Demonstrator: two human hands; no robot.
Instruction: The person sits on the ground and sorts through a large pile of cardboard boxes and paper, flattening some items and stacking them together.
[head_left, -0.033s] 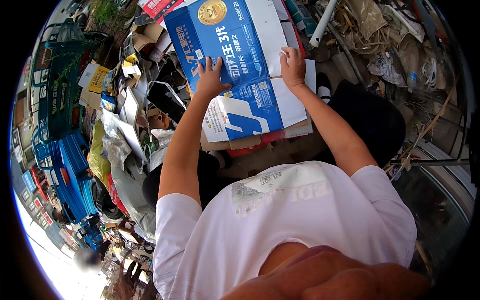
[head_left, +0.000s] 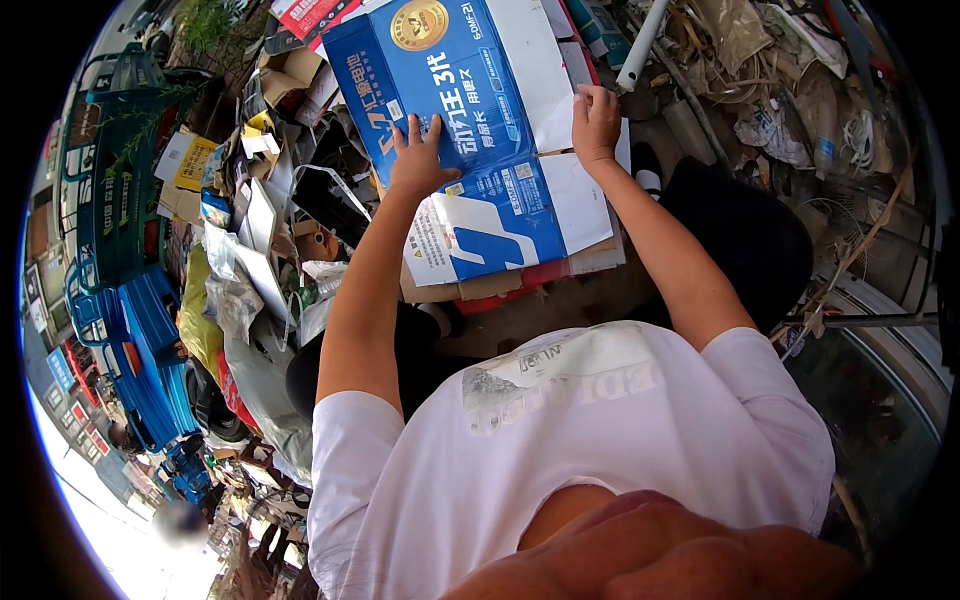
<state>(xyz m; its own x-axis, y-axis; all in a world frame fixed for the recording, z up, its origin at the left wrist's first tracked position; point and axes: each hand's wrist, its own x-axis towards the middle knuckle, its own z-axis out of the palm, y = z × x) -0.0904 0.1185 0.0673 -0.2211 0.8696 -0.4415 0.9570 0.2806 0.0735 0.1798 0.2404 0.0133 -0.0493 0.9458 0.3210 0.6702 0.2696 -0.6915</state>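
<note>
A flattened cardboard box (head_left: 490, 205), blue and white with a gold seal, lies in front of me on a low stack of flat cardboard (head_left: 600, 257). My left hand (head_left: 420, 165) rests flat on its blue face, fingers spread toward the far side. At the right edge, beside the white flap (head_left: 555, 90), my right hand (head_left: 597, 125) is closed, its fingers bent together around that edge. The fingertips are partly hidden.
Torn boxes, white panels (head_left: 258, 225) and plastic bags (head_left: 265, 370) are heaped on the left. A blue metal frame (head_left: 150, 340) stands beyond them. A white pipe (head_left: 643, 48) and dusty scrap (head_left: 770, 130) lie at the far right.
My right hand has shifted slightly right and its fingers have curled more at the cardboard's edge. The left hand stays on the blue face, almost unmoved.
</note>
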